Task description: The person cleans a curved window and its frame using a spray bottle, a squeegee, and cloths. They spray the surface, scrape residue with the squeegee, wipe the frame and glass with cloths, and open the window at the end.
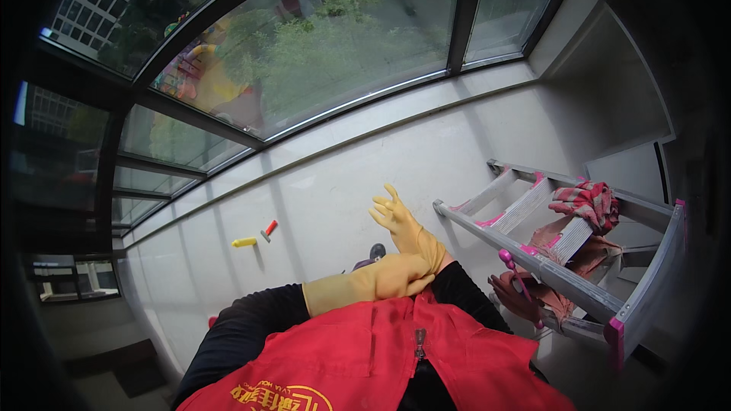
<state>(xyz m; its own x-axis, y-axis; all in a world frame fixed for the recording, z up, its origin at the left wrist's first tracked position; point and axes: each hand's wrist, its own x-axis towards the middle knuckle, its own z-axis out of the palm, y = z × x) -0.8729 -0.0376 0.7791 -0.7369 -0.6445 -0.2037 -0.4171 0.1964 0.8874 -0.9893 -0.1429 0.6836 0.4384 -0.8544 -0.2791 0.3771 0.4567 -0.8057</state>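
Both of my hands wear pale yellow rubber gloves. My left hand (400, 275) lies across my right wrist, its fingers closed on the bunched cuff (435, 254) of the right glove. A strip of bare skin shows between that cuff and my black sleeve. My right hand (398, 220) points away from me over the pale floor, fingers spread and holding nothing. The red vest (342, 337) on my chest bears yellow writing and has a zip, just below my hands. Beyond my left forearm, a dark shoe (377, 251) is partly in view.
An aluminium stepladder (497, 234) with pink fittings stands at right. A red-and-grey striped cloth (588, 202) and a pinkish cloth (594, 254) hang over it. A yellow bottle (244, 242) and a red-handled scraper (269, 231) are on the floor at left. Large windows (354, 40) line the far side.
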